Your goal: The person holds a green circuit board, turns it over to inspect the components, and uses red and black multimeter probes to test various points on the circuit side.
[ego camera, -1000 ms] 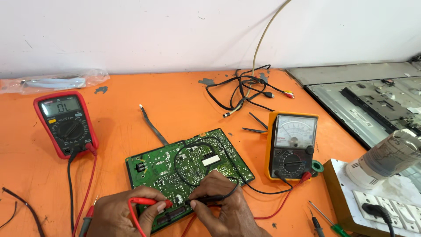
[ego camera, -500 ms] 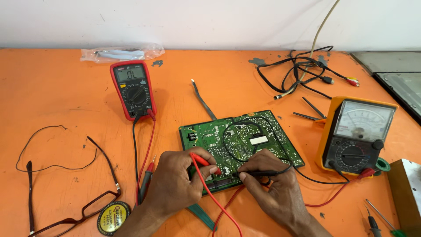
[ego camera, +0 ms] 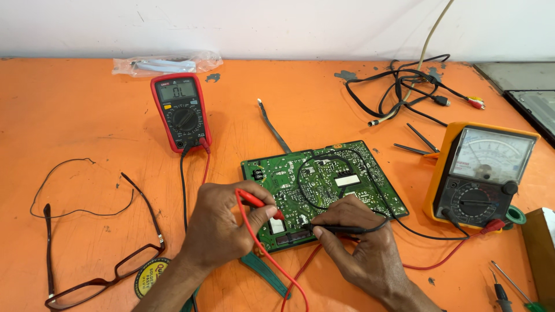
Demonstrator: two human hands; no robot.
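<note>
Head view: red probe (ego camera: 258, 200) and black probe (ego camera: 346, 229) remain on circuit board (ego camera: 324, 188).

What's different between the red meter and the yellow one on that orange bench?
The red digital multimeter has a numeric screen; the yellow analog multimeter has a needle dial with curved scales. The red one lies flat at the rear left; the yellow one sits propped up and tilted at the right. The red one looks narrower, the yellow one wider. Both have a round selector knob and red and black leads plugged in.

Spectacles (ego camera: 98, 254), analogue meter (ego camera: 483, 173), cable tangle (ego camera: 404, 86)
</note>
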